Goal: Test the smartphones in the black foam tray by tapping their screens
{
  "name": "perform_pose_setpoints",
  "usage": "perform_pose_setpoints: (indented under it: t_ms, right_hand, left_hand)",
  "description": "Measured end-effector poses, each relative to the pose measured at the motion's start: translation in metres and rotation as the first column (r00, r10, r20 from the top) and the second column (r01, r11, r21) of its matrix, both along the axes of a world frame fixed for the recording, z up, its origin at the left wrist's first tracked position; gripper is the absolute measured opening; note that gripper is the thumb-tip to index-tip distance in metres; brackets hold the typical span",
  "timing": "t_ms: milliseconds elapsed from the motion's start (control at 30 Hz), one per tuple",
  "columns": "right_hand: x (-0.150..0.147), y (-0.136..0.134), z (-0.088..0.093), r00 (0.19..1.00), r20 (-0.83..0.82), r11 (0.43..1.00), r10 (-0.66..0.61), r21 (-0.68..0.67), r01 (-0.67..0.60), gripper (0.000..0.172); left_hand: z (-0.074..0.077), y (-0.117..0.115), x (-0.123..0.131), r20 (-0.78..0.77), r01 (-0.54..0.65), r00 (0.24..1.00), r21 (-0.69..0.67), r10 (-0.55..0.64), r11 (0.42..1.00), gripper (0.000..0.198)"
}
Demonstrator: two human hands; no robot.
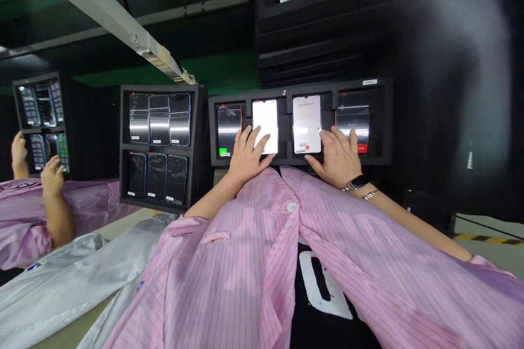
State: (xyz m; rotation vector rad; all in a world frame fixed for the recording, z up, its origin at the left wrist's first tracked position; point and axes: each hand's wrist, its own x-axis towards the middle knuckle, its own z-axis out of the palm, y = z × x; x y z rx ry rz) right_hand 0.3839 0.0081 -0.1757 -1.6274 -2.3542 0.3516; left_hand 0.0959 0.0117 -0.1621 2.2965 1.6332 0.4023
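In front of me lies a black foam tray with several smartphones in its slots. My left hand rests with spread fingers over a phone with a blank white screen and the lower edge of a dark-screened phone left of it. A phone with a pale lit screen and a red button sits right of the white one. My right hand, wearing a dark watch, lies with fingers stretched between that phone and the rightmost dark phone, which shows a red patch. Neither hand grips anything.
Left of my tray stands another black tray with two rows of phones. A co-worker's hands are at a further phone tray at far left. Dark stacked trays rise behind mine. A pale metal bar slants across the upper left.
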Motion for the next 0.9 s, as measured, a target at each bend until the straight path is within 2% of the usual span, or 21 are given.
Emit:
perform_pose_setpoints:
  t_ms: [467, 900]
  right_hand:
    - [0.0011, 0.0005, -0.0026, 1.000, -0.025, 1.000, -0.013, 0.022, 0.014, 0.068]
    - [0.0020, -0.0009, 0.0000, 1.000, -0.007, 1.000, 0.005, -0.006, -0.005, 0.069]
  left_hand:
    - [-0.0020, -0.0016, -0.0009, -0.013, -0.017, 1.000, 0.051, 0.017, 0.999, 0.050]
    - [-0.0036, -0.0005, -0.0002, 0.002, -0.022, 1.000, -0.003, 0.022, 1.000, 0.048]
